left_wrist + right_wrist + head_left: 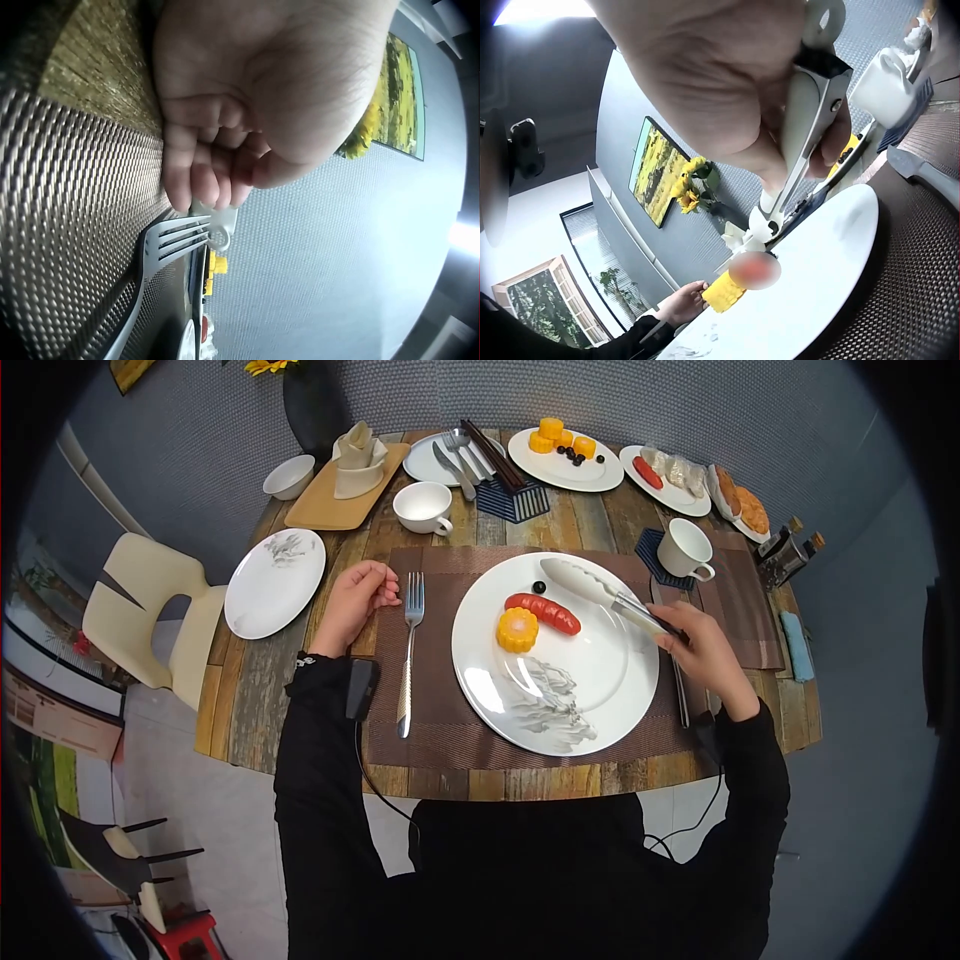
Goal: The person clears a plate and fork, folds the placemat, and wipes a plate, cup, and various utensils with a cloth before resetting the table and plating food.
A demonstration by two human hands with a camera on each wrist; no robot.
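My right hand (700,652) grips the tongs (610,594) by the handle end, and their pale tips lie over the upper part of the large white plate (600,700). Below the tips, the plate bears a red sausage (545,613), a yellow corn piece (517,630) and a black berry (539,587). The right wrist view shows the hand (720,82) wrapped round the tongs (802,127). My left hand (357,603) rests at the placemat's left edge beside the fork (409,650), fingers loosely curled and holding nothing, as in the left wrist view (247,97).
Behind the plate stand a white cup (423,508), a cutlery plate (428,458), a corn plate (568,478) and a sausage plate (668,495). At right are a mug (685,548), a knife (682,695) and condiment bottles (785,555). An oval plate (275,595) lies left.
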